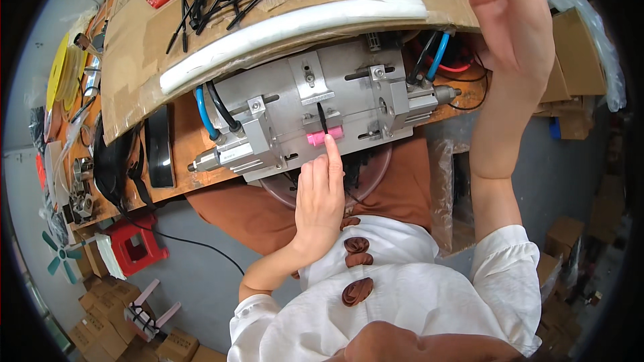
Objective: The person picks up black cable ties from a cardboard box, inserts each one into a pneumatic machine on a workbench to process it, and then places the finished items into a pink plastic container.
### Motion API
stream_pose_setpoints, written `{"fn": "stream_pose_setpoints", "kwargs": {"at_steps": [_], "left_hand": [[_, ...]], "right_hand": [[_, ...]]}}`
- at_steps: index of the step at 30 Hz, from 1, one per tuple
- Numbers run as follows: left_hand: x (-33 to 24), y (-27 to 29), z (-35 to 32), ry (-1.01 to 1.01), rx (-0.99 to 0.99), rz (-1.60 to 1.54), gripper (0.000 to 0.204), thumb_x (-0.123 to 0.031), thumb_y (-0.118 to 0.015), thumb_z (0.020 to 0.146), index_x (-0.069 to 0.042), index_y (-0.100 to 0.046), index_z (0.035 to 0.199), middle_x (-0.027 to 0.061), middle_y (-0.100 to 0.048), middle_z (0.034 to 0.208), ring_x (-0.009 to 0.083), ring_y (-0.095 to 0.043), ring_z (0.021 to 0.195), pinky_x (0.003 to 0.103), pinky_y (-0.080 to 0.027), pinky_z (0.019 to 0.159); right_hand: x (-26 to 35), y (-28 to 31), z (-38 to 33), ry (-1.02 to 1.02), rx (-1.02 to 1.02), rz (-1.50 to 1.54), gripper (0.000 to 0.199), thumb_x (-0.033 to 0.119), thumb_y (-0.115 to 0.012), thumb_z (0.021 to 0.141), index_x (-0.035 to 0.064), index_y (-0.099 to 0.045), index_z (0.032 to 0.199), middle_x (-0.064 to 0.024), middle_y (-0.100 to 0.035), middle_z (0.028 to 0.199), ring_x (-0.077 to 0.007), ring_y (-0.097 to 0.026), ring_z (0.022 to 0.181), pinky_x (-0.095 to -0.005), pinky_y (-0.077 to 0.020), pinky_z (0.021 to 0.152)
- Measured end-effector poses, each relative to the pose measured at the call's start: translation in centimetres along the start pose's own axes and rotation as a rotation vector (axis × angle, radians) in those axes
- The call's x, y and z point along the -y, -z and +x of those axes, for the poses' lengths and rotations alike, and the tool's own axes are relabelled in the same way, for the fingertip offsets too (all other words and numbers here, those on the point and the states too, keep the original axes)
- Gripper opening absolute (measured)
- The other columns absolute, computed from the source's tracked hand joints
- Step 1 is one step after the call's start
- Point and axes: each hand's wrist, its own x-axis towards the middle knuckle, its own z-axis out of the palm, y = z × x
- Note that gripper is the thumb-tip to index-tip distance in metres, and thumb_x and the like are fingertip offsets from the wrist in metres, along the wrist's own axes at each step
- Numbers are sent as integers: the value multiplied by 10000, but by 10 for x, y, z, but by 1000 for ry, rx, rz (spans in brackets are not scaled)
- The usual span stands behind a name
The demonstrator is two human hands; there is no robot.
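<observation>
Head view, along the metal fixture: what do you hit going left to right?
Blue hose → left pneumatic cylinder → black pin standing in the pink holder, with the left hand forefinger touching the holder → right pneumatic cylinder → right hand, raised over the cardboard.

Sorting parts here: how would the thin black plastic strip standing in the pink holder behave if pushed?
The thin black plastic strip looks slender, so it probably bends easily and weighs little. It stands upright in the pink holder, with the left hand fingertip below it; a push might tilt it.
</observation>
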Motion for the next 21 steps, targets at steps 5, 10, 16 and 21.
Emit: {"fn": "stream_pose_setpoints", "kwargs": {"at_steps": [5,10,16,21], "left_hand": [[1,-2,2,11,12,54,705,86,-553,696,124,-347,1370,114,-483,936,236,-492,838,310,-456,774],[9,28,25,-68,19,-25,696,-37,-675,731,69,-398,1360,107,-497,944,244,-501,845,337,-457,757],[56,72,173,-96,-460,400,259,-220,-643,882,-2,-590,1013,94,-588,843,217,-574,789,349,-447,689],[69,66,210,-114,-399,294,253,-177,-685,800,2,-529,889,171,-583,857,343,-586,819,412,-476,734]], "right_hand": [[-1,-30,-50,25,-168,-416,139,-12,-555,883,-34,-569,1020,-190,-669,980,-165,-620,780,-226,-468,623],[-28,-75,-136,41,-47,-693,405,-103,-695,712,-19,-621,1101,-122,-644,860,-174,-582,650,-276,-492,571],[-71,-115,-186,-52,109,-808,657,-59,-691,695,-52,-477,1316,-85,-535,691,-206,-530,581,-334,-449,521],[-85,-126,-182,-73,149,-843,650,-9,-713,715,-24,-488,1324,-70,-480,633,-198,-490,537,-342,-414,495]]}}
